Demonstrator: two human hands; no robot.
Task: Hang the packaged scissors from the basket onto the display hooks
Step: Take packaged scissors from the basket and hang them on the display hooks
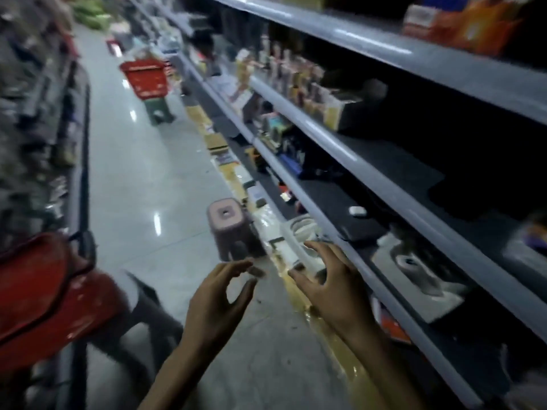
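Head view: both of my hands are out in front of me, well apart from each other and gripping nothing. My left hand (219, 294) hangs over the pale glossy floor (142, 187), its fingers loosely curled with the thumb near the fingertips, just this side of a pink stool (228, 226) that stands against the shelving. My right hand (328, 279) is spread with bent fingers right beside the grey shelf edge (384, 294), its fingertips over some white packs on the bottom shelf.

The red basket (44, 291) sits low at my left, well apart from the left hand, resting on something dark grey. Its contents are smeared by blur, so I cannot tell whether the packaged scissors lie in it, and I cannot pick them out on the shelves either. A second red basket (145, 76) stands far down the aisle on a green stool (158, 112), close to the same run of shelving.

Boxes and packs fill the shelves on my right, one of them orange at the top, but every label is too blurred to read
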